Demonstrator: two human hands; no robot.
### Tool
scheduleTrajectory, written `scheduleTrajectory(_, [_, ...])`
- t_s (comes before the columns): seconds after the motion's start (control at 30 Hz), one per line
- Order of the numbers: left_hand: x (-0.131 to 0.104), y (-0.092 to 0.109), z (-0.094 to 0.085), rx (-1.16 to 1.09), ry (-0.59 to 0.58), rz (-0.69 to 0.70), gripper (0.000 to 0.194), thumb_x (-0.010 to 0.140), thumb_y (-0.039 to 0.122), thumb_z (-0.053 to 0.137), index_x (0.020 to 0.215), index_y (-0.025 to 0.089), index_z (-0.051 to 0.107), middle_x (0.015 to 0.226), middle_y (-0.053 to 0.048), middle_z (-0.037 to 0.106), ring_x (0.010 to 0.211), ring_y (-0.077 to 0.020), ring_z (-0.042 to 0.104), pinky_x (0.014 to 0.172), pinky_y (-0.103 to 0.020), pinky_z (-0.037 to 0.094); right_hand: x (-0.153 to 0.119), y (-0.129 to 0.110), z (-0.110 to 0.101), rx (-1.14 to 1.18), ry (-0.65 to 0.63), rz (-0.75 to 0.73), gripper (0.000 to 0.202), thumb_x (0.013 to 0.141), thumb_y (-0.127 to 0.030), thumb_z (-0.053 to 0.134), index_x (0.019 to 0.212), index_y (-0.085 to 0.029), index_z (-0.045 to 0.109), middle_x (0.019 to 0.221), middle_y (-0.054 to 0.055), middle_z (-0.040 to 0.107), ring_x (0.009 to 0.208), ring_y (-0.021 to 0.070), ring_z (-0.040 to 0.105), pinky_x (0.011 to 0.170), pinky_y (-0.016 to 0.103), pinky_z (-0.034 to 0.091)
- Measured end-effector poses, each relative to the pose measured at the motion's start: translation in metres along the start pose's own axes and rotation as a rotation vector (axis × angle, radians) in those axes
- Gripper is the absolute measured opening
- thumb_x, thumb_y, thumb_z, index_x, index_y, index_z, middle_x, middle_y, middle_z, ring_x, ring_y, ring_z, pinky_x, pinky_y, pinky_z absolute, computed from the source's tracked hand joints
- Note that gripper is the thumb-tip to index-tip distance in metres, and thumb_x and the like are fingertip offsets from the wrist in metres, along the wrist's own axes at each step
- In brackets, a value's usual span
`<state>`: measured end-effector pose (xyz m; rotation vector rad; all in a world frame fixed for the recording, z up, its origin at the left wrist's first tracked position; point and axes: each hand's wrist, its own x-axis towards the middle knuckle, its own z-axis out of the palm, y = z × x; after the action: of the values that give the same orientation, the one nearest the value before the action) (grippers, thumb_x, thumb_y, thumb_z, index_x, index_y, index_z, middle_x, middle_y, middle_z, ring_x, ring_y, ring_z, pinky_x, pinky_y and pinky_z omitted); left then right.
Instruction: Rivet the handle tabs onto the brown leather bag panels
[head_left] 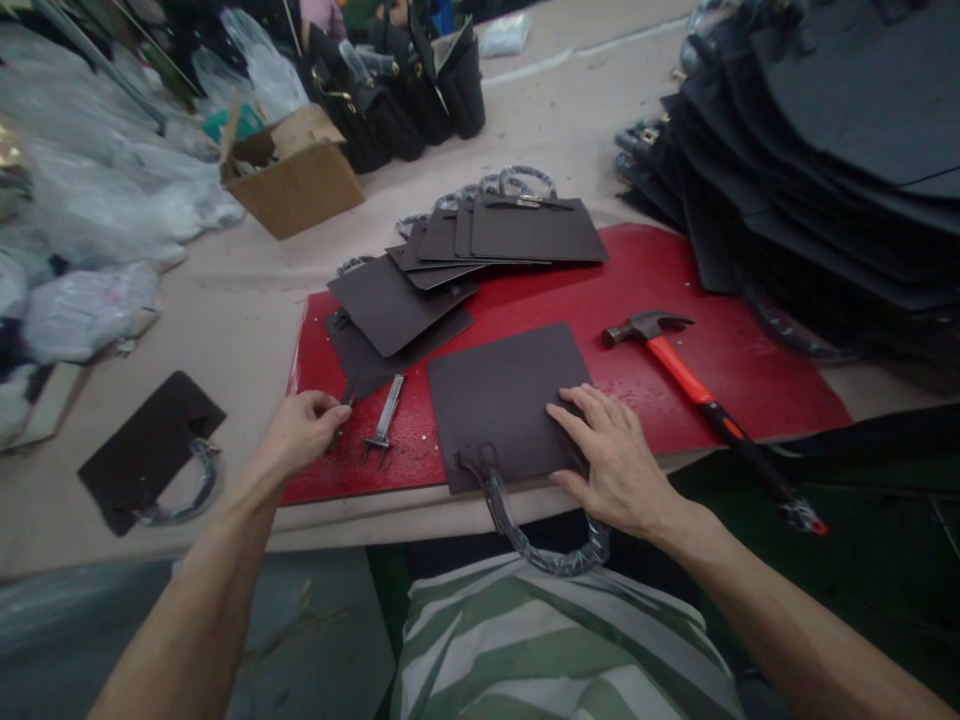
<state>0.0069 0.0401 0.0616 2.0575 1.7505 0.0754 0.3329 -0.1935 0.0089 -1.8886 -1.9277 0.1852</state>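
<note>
Red glossy mat [675,270] on my table: right hand [619,460] flat, open on matte brown panel [506,400]; left hand [304,430] pinching slim metal tool [346,395].

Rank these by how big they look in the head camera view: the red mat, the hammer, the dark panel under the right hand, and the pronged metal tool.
1. red mat
2. dark panel, though being nearer the camera flatters it
3. hammer
4. pronged metal tool, by the left hand; the right hand rests on the panel.
</note>
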Motion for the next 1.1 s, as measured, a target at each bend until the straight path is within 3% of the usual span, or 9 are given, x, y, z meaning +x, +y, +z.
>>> scheduleTrajectory(0.13, [-0.008,-0.009,0.003,-0.523,0.116,-0.072,0.034,0.065,0.049,0.070,0.072,0.015,0.067,0.065,-0.003,0.065,0.063,-0.0171,0.056,0.060,-0.027,0.042,0.000,0.000,0.000,-0.005,0.001,0.000,0.064,0.075,-0.028,0.067,0.135,-0.009,0.053,0.145,0.021,0.041,0.137,0.0389,0.031,0.114,0.057,0.027])
scheduleTrajectory(0.23, [-0.020,0.001,0.015,-0.964,0.142,-0.088,0.039,0.057,0.044,0.081,0.075,0.014,0.065,0.072,-0.003,0.068,0.065,-0.0150,0.061,0.061,-0.025,0.049,0.000,0.000,0.000,-0.005,-0.009,0.012,0.064,0.076,-0.028,0.067,0.136,-0.010,0.052,0.146,0.020,0.040,0.138,0.0388,0.030,0.115,0.057,0.026])
scheduleTrajectory(0.4, [-0.052,0.052,0.043,-1.362,-0.013,-0.066,0.045,0.058,0.039,0.090,0.078,0.015,0.057,0.077,-0.002,0.071,0.064,-0.0173,0.069,0.061,-0.029,0.059,0.000,-0.001,0.001,-0.002,-0.015,0.021,0.064,0.077,-0.030,0.065,0.137,-0.011,0.052,0.146,0.019,0.040,0.138,0.0388,0.030,0.114,0.058,0.026])
scheduleTrajectory(0.53, [-0.072,0.091,0.073,-1.539,-0.181,-0.065,0.052,0.063,0.034,0.090,0.101,0.019,0.059,0.081,-0.001,0.073,0.073,-0.0202,0.074,0.069,-0.033,0.063,0.000,0.000,0.001,-0.003,-0.014,0.017,0.064,0.079,-0.032,0.065,0.137,-0.011,0.051,0.146,0.019,0.039,0.139,0.0386,0.029,0.114,0.058,0.026])
scheduleTrajectory(0.63, [-0.079,0.110,0.097,-1.583,-0.245,-0.005,0.056,0.068,0.032,0.087,0.114,0.021,0.057,0.086,-0.002,0.075,0.080,-0.0206,0.075,0.075,-0.034,0.063,0.000,0.000,0.002,-0.007,-0.012,0.012,0.064,0.079,-0.033,0.066,0.137,-0.011,0.051,0.146,0.019,0.039,0.139,0.0387,0.029,0.115,0.058,0.025])
scheduleTrajectory(0.77, [-0.082,0.118,0.120,-1.465,-0.181,0.163,0.035,0.079,0.028,0.079,0.107,0.018,0.061,0.097,-0.006,0.075,0.092,-0.0204,0.074,0.087,-0.034,0.060,0.000,0.000,0.002,-0.009,-0.010,0.017,0.064,0.079,-0.033,0.067,0.137,-0.011,0.051,0.147,0.019,0.039,0.139,0.0383,0.028,0.115,0.057,0.024])
scheduleTrajectory(0.97, [-0.090,0.112,0.127,-1.093,-0.078,0.404,0.015,0.090,0.022,0.065,0.103,0.017,0.062,0.102,-0.007,0.074,0.097,-0.0194,0.072,0.091,-0.033,0.058,-0.001,0.001,0.002,-0.001,-0.006,0.015,0.062,0.080,-0.034,0.066,0.136,-0.011,0.052,0.147,0.019,0.039,0.139,0.0387,0.028,0.115,0.057,0.024])
scheduleTrajectory(1.1, [-0.095,0.107,0.132,-0.972,-0.035,0.453,0.014,0.092,0.024,0.062,0.105,0.019,0.063,0.105,-0.008,0.074,0.100,-0.0207,0.071,0.094,-0.036,0.057,-0.002,0.001,0.001,0.006,-0.006,0.016,0.061,0.082,-0.035,0.064,0.136,-0.011,0.052,0.147,0.020,0.039,0.139,0.0389,0.028,0.115,0.058,0.024])
